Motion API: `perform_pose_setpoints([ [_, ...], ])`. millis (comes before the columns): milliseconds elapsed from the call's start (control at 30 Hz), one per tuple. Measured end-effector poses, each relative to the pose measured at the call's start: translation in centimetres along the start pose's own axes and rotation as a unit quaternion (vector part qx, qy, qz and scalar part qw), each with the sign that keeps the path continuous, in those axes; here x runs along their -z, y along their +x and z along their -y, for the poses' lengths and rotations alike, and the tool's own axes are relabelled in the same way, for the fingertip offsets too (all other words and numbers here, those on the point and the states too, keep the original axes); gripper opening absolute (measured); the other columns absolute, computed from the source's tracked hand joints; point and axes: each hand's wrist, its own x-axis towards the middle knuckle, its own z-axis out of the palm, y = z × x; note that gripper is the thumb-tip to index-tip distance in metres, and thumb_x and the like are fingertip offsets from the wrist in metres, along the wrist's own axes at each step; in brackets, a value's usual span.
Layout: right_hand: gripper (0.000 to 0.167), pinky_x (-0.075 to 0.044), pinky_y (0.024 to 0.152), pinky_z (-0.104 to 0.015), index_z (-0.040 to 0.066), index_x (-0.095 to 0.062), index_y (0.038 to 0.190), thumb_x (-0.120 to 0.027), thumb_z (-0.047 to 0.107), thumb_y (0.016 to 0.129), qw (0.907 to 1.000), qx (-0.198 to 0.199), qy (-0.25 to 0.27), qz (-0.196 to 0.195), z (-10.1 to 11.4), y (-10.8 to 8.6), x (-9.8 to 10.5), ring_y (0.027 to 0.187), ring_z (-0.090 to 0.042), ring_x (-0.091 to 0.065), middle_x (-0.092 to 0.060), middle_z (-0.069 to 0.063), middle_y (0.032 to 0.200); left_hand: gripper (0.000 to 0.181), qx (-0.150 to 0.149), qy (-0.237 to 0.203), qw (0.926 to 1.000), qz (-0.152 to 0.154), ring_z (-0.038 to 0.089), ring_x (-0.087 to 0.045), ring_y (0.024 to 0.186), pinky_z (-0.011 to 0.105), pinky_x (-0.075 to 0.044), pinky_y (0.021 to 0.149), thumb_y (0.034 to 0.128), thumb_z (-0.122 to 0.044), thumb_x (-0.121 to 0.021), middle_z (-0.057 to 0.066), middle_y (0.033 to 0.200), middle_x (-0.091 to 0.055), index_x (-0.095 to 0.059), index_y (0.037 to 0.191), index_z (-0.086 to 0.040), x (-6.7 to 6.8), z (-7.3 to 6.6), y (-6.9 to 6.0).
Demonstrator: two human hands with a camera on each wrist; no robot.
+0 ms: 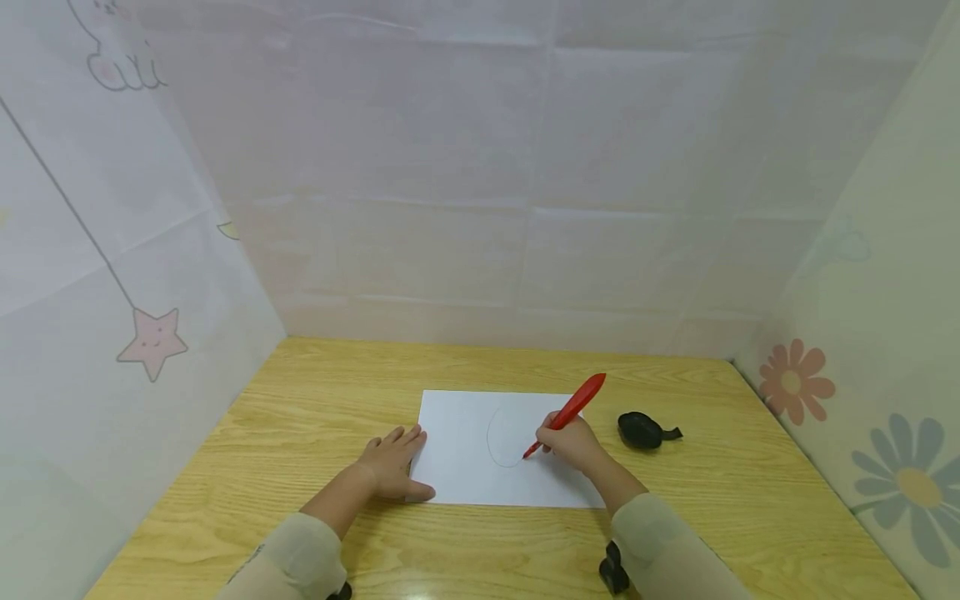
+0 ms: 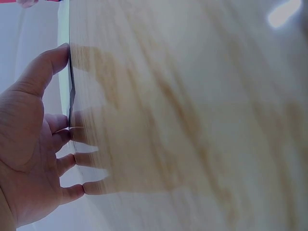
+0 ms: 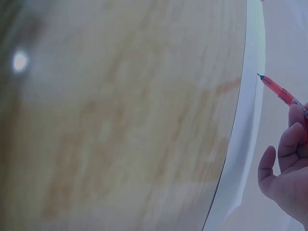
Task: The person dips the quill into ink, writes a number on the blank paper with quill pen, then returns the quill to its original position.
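A sheet of white paper (image 1: 457, 450) lies flat on the wooden table, with a thin curved line drawn near its middle. My right hand (image 1: 573, 442) pinches a red pen (image 1: 576, 402) with a wide, feather-like top; its tip is at the lower end of the curve. In the right wrist view the pen (image 3: 276, 89) shows its dark point by the paper (image 3: 248, 96). My left hand (image 1: 393, 465) rests with fingers spread on the paper's left edge. The left wrist view shows that hand (image 2: 29, 130) with its thumb and fingertips touching down.
A black object (image 1: 641, 430) with a short, narrow tail lies on the table (image 1: 330, 392) to the right of the paper. Pale fabric walls (image 1: 450, 167) with printed stars and flowers stand along the table's back and sides.
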Motion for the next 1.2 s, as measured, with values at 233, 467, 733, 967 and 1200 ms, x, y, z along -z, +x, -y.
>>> perform_pose_setpoints([
  [233,0.007,-0.037,0.056,-0.025,0.006,-0.061,0.079,-0.060,0.012,0.082,1.0000,-0.005,-0.002,-0.007,0.0,0.2,0.1,0.061,-0.015,-0.049,-0.061,-0.002,0.061,0.101,0.001,0.004,0.9998,0.018,0.038,-0.018,0.151,0.064,-0.015,0.117,0.0802,-0.058,-0.070,0.013,0.163,-0.022,-0.028,0.154,-0.005,0.8,-0.8,-0.5],
  [467,0.008,-0.037,0.058,-0.026,0.005,-0.062,0.082,-0.061,0.013,0.082,0.9998,-0.009,-0.002,-0.016,0.0,0.4,0.0,0.064,-0.017,-0.050,-0.063,-0.003,0.064,0.099,0.007,0.008,0.9998,0.019,0.038,-0.020,0.150,0.063,-0.018,0.116,0.0791,-0.053,-0.074,0.013,0.162,-0.025,-0.031,0.153,-0.003,1.3,-1.2,-0.8],
  [733,0.008,-0.037,0.057,-0.026,0.006,-0.062,0.081,-0.060,0.014,0.082,0.9995,-0.008,-0.006,-0.030,0.0,0.6,0.0,0.064,-0.017,-0.049,-0.063,-0.002,0.064,0.101,0.001,0.010,0.9998,0.019,0.040,-0.020,0.149,0.065,-0.017,0.115,0.0794,-0.057,-0.072,0.014,0.162,-0.024,-0.030,0.153,-0.003,1.1,-1.0,-0.7],
  [967,0.010,-0.039,0.058,-0.026,0.006,-0.061,0.086,-0.060,0.015,0.083,0.9992,-0.020,0.008,-0.035,0.0,0.7,0.0,0.065,-0.017,-0.050,-0.063,-0.003,0.067,0.102,-0.005,0.011,0.9998,0.016,0.040,-0.020,0.149,0.065,-0.018,0.115,0.0786,-0.060,-0.071,0.015,0.162,-0.024,-0.030,0.153,-0.003,1.0,-0.9,-0.7],
  [1200,0.013,-0.039,0.060,-0.026,0.006,-0.061,0.090,-0.061,0.016,0.083,0.9983,-0.026,0.024,-0.046,0.1,0.9,-0.1,0.068,-0.018,-0.050,-0.066,-0.005,0.073,0.099,0.005,0.010,0.9998,0.015,0.039,-0.021,0.149,0.064,-0.019,0.115,0.0786,-0.053,-0.074,0.014,0.162,-0.026,-0.032,0.152,-0.002,1.3,-1.3,-0.8],
])
